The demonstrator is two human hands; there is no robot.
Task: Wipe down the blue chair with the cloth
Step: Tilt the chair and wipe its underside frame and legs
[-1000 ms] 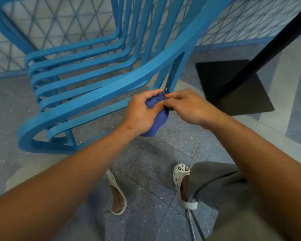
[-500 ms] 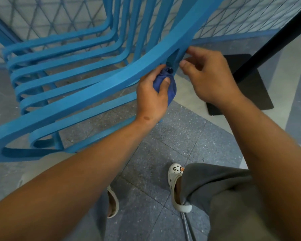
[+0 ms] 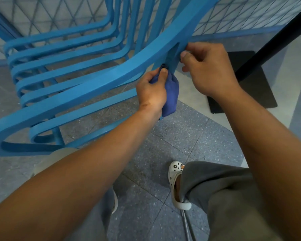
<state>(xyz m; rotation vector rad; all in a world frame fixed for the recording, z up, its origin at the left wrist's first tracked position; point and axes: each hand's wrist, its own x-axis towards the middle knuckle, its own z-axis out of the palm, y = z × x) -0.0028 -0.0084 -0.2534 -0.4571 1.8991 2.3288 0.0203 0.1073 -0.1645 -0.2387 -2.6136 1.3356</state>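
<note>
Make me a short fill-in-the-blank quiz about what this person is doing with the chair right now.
1. The left hand grips a dark blue ____.
2. The right hand holds a strut under the ____ chair's armrest.
3. The white clog stands on a grey ____ floor.

Missing words: cloth; blue; tiled

The blue chair [image 3: 87,87] runs off the picture at 12 and 9 o'clock. Most of the cloth [image 3: 171,94] is hidden in the left hand [image 3: 151,92]. The right hand [image 3: 210,68] hides its own fingertips behind the chair's bar.
</note>
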